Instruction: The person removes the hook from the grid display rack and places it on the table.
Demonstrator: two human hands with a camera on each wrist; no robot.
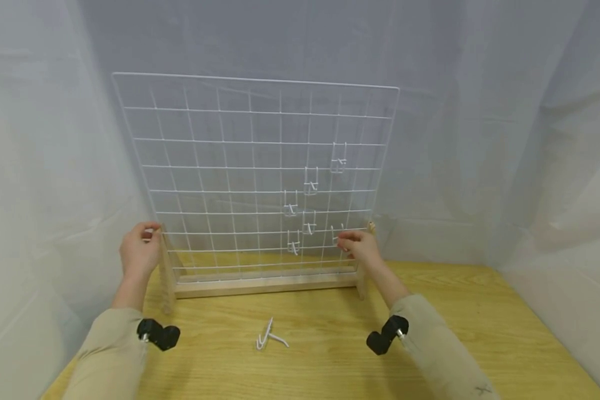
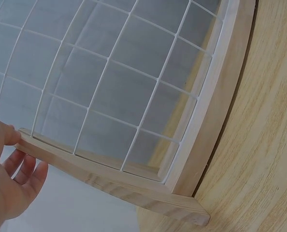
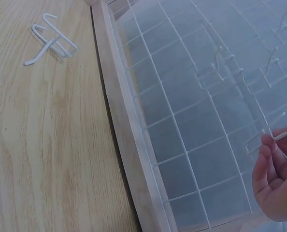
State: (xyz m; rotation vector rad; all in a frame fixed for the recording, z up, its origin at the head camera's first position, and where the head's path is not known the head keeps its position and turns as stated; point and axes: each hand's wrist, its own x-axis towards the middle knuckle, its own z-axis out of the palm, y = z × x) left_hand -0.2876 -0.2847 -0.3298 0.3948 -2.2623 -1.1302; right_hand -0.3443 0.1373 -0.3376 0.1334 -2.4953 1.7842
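Note:
A white wire grid panel (image 1: 252, 142) stands upright in a wooden stand (image 1: 265, 286). With thumb and fingers my left hand (image 1: 139, 250) holds the upper end of the stand's left side post (image 2: 61, 163). At the grid's lower right, my right hand (image 1: 362, 247) pinches a white wire hook (image 1: 334, 235), whose upper bends are at a horizontal wire; the fingers partly hide it. Several like hooks hang on the grid, among them an upper right hook (image 1: 338, 161) and a low middle hook (image 1: 293, 245).
One loose white hook (image 1: 269, 335) lies on the wood-grain table (image 1: 310, 355) in front of the stand. Pale sheeting (image 1: 440, 166) hangs behind the table and at both sides.

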